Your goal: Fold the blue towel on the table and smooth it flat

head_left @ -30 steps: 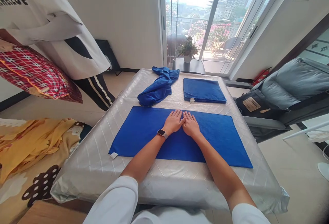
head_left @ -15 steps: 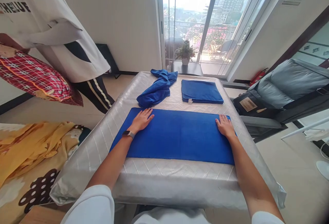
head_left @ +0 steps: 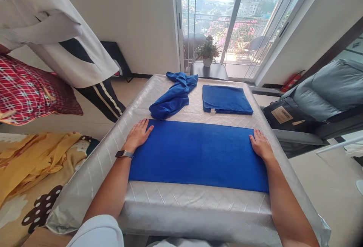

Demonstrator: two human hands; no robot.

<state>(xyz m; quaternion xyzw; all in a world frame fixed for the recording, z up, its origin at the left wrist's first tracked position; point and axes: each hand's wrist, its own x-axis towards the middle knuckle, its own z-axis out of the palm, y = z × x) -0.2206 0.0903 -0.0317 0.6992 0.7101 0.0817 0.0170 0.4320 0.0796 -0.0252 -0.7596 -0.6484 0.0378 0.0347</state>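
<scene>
A long blue towel (head_left: 198,156) lies flat and smooth across the near part of the table. At its left end my left hand (head_left: 138,135) rests flat, fingers stretched out over the upper left corner. On the upper right corner lies my right hand (head_left: 261,143), palm down with the fingers extended. Behind the towel, to the left, is a crumpled blue cloth (head_left: 172,97). A folded blue cloth (head_left: 227,99) with a small white tag sits to the right of it.
A silvery quilted cover (head_left: 195,205) drapes the table. At left a person (head_left: 76,50) holds a red plaid pillow (head_left: 36,92), above a bed with a yellow cloth (head_left: 42,156). A grey armchair (head_left: 329,92) stands right. Beyond is a potted plant (head_left: 208,54) on a chair.
My left hand has slid left to the towel's left edge, and my right hand has moved slightly right to its right edge. The view has tilted down a little.
</scene>
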